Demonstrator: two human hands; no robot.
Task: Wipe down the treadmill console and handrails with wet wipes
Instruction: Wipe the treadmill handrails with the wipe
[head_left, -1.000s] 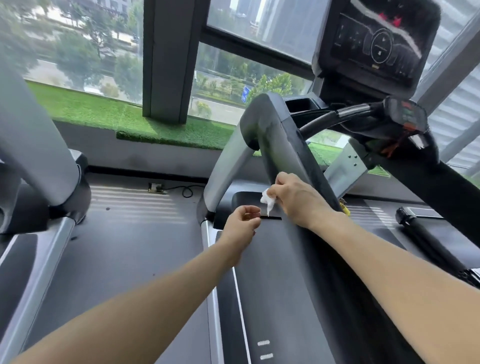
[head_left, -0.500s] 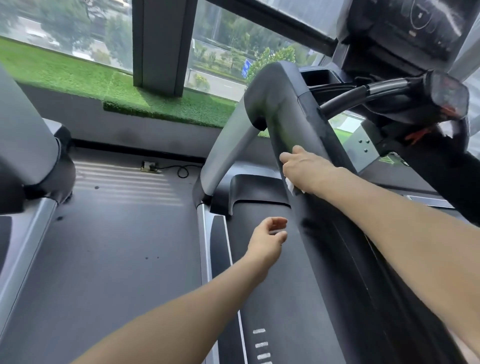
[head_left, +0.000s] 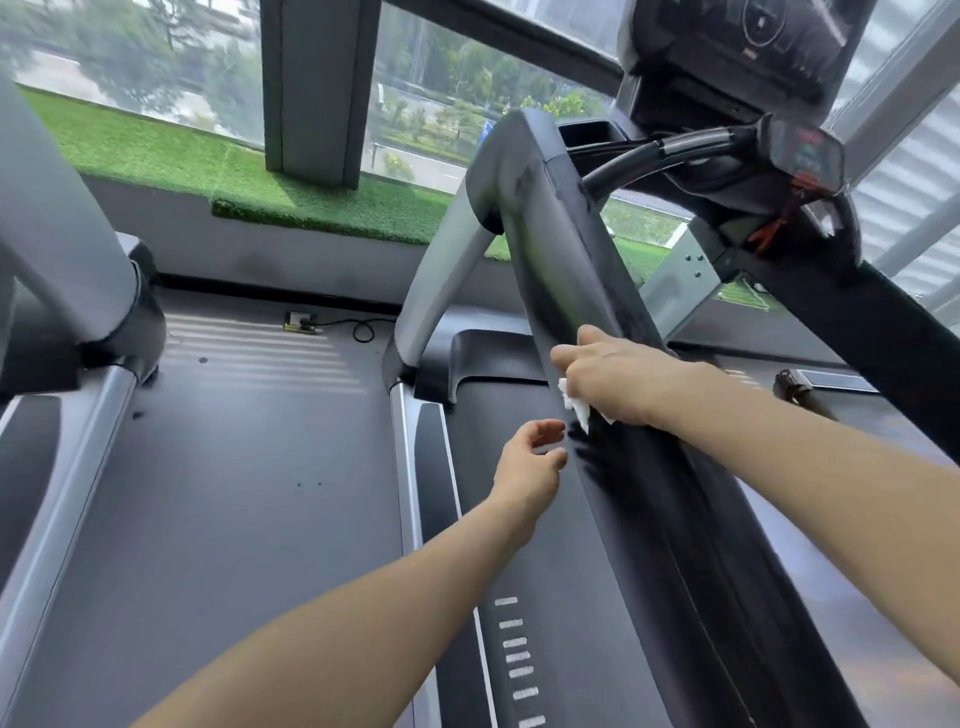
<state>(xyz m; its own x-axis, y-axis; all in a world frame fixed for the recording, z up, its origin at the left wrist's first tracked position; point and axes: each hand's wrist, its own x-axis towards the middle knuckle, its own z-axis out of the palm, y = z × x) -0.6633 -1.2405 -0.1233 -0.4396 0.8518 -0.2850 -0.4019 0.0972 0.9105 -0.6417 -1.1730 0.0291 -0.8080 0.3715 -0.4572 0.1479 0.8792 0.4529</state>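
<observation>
1. The right hand (head_left: 618, 382) presses a white wet wipe (head_left: 575, 404) against the left handrail (head_left: 587, 291) of the treadmill. Its grip is closed round the bunched wipe, and only a crumpled corner shows below the palm.
2. The left hand (head_left: 530, 462) hovers just beside the rail, below the wipe. Its fingers are loosely curled, its grip is empty, and it does not appear to touch the rail.
3. The wipe looks thin, soft and very light. It should fold to any contour, but it will probably bunch or slip out unless it stays pinned under the fingers. The best hold seems to be a flat pad spread under the palm, not a pinched corner.
4. The handrail is a long, stiff, sloping bar with a broad rounded top. Its dark matte covering looks faintly grainy, and its glossy side face reflects green. Darker streaks below the wipe may be moisture. It joins a smooth silver upright (head_left: 436, 280) at the top.
5. The console (head_left: 753, 41) sits high on the right, dark and glossy. A slim curved black grip bar (head_left: 665, 150) lies below it, well apart from both hands. Judged from this, the job is at the handrail stage.
6. The grey floor (head_left: 249, 467) and the ribbed black belt (head_left: 519, 519) lie beneath.
</observation>
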